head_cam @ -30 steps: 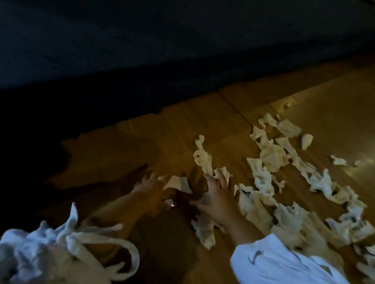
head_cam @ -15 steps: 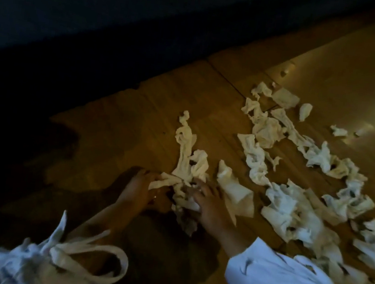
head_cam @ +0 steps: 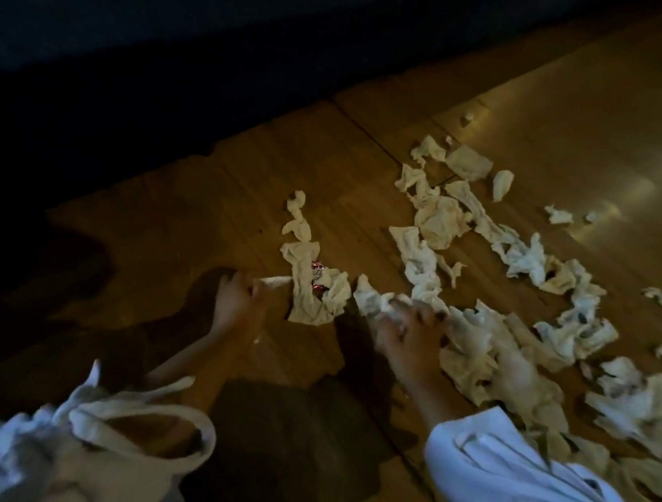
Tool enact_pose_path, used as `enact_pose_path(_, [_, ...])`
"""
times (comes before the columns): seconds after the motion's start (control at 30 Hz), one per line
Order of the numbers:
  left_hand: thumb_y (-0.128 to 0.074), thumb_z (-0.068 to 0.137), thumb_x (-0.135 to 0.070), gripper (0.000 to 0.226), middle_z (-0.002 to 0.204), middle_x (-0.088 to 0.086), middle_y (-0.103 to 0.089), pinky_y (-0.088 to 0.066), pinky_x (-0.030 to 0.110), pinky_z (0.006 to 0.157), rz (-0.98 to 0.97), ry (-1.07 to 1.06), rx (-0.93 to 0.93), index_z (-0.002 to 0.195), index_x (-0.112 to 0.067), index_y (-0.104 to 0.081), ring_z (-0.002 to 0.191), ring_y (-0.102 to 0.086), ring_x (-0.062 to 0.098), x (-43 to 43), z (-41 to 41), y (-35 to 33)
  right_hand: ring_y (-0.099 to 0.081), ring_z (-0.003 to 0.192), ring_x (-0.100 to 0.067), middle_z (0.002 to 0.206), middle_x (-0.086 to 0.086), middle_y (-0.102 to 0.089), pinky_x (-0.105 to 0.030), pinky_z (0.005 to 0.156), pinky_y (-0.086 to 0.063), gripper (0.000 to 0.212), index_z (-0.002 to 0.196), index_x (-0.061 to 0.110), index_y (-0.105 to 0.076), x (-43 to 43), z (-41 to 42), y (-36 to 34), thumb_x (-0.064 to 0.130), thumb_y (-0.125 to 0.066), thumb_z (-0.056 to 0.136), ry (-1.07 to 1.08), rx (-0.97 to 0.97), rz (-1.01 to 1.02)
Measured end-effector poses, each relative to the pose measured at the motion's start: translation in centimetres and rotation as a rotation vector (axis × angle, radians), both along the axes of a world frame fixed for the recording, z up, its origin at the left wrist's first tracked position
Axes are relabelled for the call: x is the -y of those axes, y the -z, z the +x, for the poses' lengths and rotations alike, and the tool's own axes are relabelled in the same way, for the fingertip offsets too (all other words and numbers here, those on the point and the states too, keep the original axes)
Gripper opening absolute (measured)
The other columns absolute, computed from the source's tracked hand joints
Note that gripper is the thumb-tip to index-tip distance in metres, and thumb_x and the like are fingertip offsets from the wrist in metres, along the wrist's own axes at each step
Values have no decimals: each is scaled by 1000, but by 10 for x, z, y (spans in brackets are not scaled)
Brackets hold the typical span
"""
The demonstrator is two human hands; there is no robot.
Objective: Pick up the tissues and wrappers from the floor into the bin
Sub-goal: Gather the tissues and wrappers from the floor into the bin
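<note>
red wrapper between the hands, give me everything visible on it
The red wrapper is small and glossy, red with pale marks, foil or plastic by its look. Only two bits show, caught in the folds of a crumpled tissue on the wooden floor. It lies between the left hand and right hand; neither touches it. Print too blurred to read.

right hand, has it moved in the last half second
Yes: the right hand has shifted right, away from the twisted tissue strip and onto the larger tissue pile.
</note>
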State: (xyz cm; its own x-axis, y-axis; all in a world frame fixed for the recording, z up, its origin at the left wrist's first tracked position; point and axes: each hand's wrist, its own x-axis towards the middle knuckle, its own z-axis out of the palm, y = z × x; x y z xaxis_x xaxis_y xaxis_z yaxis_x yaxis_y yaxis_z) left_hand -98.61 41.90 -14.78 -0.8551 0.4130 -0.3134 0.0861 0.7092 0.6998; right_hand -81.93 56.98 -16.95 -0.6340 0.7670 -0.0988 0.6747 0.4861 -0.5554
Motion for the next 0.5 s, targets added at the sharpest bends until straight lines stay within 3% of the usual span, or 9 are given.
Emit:
enact_pose_path(0.13, [-48, 94, -33, 51, 146, 17, -26, -31, 37, 106, -93, 136, -51, 138, -9, -35, 133, -29, 31, -32, -9, -1, -18, 140, -29, 153, 2, -20, -47, 112, -20, 47, 141, 34, -28, 9, 3, 14, 43, -37, 95, -269, 346, -59])
enact_pose_path(0.17, [-51, 91, -40, 55, 145, 15, -25, -33, 40, 104, -115, 189, -71, 137, -15, -35, 132, -29, 32, -39, -11, 2, -26, 137, -28, 150, 2, -23, -45, 109, -27, 47, 139, 33, -29, 15, 5, 19, 41, -39, 94, -286, 360, 2])
enact_pose_path(0.23, [-51, 85, -56, 67, 146, 13, -20, -35, 43, 103, -209, 330, -156, 138, -23, -29, 133, -26, 34, -56, -10, 8, -49, 112, -22, 128, 2, -42, -34, 87, -48, 36, 120, 29, -42, 24, 6, 30, 41, -40, 87, -256, 282, 117])
enact_pose_path(0.27, [-49, 82, -61, 73, 148, 14, -16, -34, 44, 104, -268, 409, -201, 140, -25, -24, 135, -22, 36, -64, -8, 10, -48, 105, -21, 119, 0, -48, -31, 83, -47, 31, 113, 27, -44, 24, 6, 35, 39, -39, 85, -262, 293, 143])
enact_pose_path(0.33, [-47, 81, -65, 78, 152, 14, -6, -30, 45, 108, -362, 517, -224, 143, -29, -16, 140, -12, 37, -74, -3, 18, -41, 120, -26, 129, -6, -49, -34, 98, -35, 33, 125, 18, -43, 13, 3, 36, 26, -39, 93, -304, 324, 75])
enact_pose_path(0.37, [-46, 83, -64, 76, 153, 13, -4, -30, 45, 108, -390, 546, -223, 144, -31, -14, 141, -10, 36, -75, -1, 25, -38, 126, -26, 133, -5, -45, -32, 103, -30, 37, 131, 15, -40, 7, 3, 35, 23, -41, 95, -253, 332, -72])
enact_pose_path(0.4, [-45, 85, -61, 72, 153, 11, -4, -31, 44, 108, -410, 567, -236, 144, -32, -15, 141, -11, 35, -73, 1, 32, -41, 126, -24, 131, -1, -44, -29, 101, -30, 39, 132, 12, -41, 2, 1, 31, 23, -45, 95, -149, 285, -230])
enact_pose_path(0.43, [-44, 88, -57, 67, 152, 10, -7, -32, 43, 107, -425, 586, -270, 143, -32, -16, 139, -14, 33, -68, 4, 39, -45, 123, -22, 131, -3, -47, -26, 98, -31, 40, 131, 10, -43, -2, 0, 27, 22, -49, 94, -33, 159, -238])
enact_pose_path(0.5, [-45, 91, -47, 61, 150, 10, -14, -32, 40, 106, -424, 640, -381, 142, -30, -17, 136, -20, 30, -55, 10, 47, -51, 114, -19, 125, -6, -53, -26, 93, -37, 40, 126, 9, -48, -10, -15, 11, 18, -57, 89, 159, -108, -15])
